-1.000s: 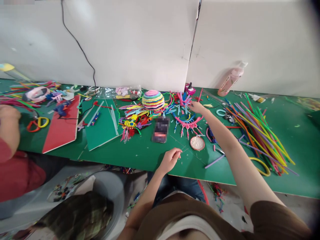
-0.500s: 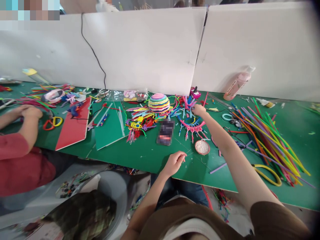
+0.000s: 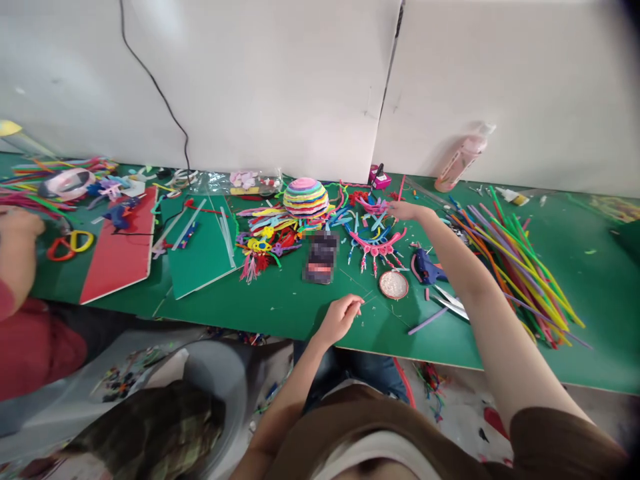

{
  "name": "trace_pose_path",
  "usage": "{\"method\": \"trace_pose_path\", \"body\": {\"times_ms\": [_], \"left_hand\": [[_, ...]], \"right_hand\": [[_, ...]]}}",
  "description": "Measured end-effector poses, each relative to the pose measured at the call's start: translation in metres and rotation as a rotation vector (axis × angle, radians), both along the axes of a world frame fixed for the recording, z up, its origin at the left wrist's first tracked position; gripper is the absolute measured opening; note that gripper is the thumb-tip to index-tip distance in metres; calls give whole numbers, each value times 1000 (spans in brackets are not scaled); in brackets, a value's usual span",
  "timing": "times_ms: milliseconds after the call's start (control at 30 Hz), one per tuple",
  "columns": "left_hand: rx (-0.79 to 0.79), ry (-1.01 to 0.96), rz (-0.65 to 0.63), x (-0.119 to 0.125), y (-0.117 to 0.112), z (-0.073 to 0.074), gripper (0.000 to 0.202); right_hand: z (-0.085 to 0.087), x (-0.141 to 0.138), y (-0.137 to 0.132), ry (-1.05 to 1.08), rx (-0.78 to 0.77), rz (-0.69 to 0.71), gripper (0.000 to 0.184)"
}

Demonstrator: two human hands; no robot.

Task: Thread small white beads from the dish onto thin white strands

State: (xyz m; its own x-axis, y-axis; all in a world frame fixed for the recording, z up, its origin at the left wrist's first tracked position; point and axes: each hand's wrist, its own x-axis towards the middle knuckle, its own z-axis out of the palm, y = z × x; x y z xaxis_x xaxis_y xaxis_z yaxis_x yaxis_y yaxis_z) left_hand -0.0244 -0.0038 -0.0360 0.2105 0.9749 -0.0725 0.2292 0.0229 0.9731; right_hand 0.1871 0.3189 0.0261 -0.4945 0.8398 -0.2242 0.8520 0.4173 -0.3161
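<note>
My left hand [image 3: 341, 319] rests near the table's front edge, fingers pinched together. A thin pale thread runs from its fingertips. My right hand [image 3: 407, 211] reaches across to a pink pipe-cleaner piece [image 3: 374, 206] at the back. Its fingers point down and look closed together; what lies between them is hidden. Just in front of it lies a pink, beaded, fringe-like band [image 3: 376, 249]. A small round dish of pale beads [image 3: 393, 285] stands to the right of my left hand. A phone [image 3: 321, 257] lies behind that hand, beside a striped multicoloured dome [image 3: 305, 197].
A blue glue gun [image 3: 428, 268] and scissors [image 3: 453, 304] lie by my right forearm, with many pipe cleaners [image 3: 525, 267] beyond. A pink bottle [image 3: 461, 162] leans at the white partition [image 3: 280, 87]. Red [image 3: 123, 247] and green boards [image 3: 203, 250] lie left, near another person's arm [image 3: 17, 260].
The view has shifted right and down. My right hand and forearm have moved slightly right, uncovering the glue gun and scissors. The pink pipe-cleaner piece looks flatter. My left hand stays pinched.
</note>
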Motion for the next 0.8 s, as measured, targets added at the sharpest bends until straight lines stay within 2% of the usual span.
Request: {"method": "trace_pose_path", "body": {"times_ms": [267, 433, 633, 800], "left_hand": [[7, 0, 2, 1, 1, 1, 28], [5, 3, 9, 1, 0, 0, 29], [-5, 12, 9, 1, 0, 0, 30], [-3, 9, 6, 1, 0, -1, 30]], "right_hand": [[-5, 11, -6, 135, -56, -167, 38], [-6, 3, -3, 268, -40, -228, 31], [7, -12, -3, 511, -10, -332, 28], [22, -5, 0, 537, 52, -292, 27]]}}
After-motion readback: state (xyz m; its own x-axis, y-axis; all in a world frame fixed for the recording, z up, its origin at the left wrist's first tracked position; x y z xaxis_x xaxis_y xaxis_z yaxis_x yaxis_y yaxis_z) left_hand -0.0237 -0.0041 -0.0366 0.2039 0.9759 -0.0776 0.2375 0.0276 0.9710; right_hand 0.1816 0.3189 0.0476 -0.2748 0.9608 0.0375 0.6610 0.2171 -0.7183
